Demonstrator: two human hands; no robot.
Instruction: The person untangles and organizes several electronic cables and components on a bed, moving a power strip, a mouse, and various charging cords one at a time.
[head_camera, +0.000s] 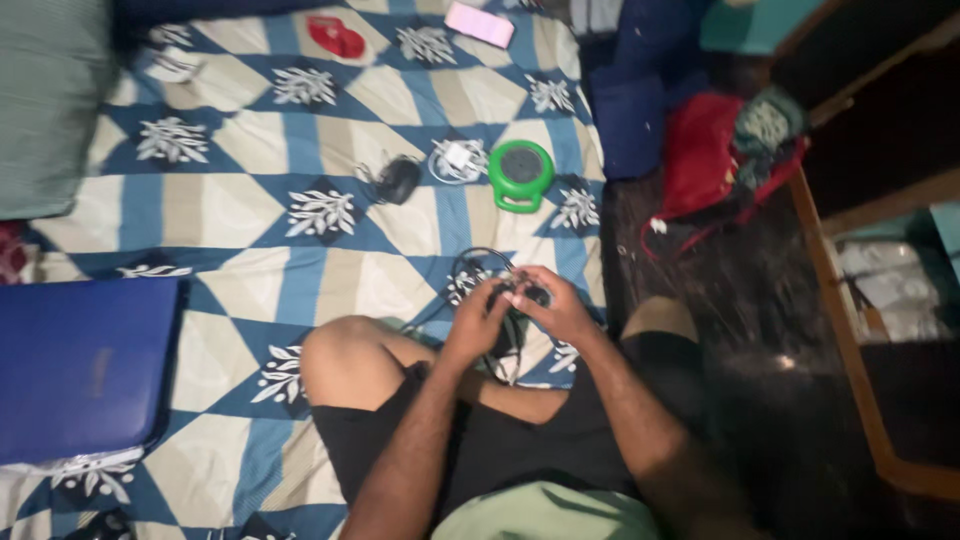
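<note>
Dangling from both hands, a thin black tangled cable (490, 262) loops just above the knuckles. The left hand (480, 318) and right hand (553, 303) are closed together around its small black end piece. Beyond the grip lies a round green plastic speaker (520, 175) on the blue patterned quilt (250, 240).

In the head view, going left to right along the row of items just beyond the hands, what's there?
Black corded device → white charger with coiled cable → green round device. Nearer, left hand and right hand together hold a small black corded object.
</note>
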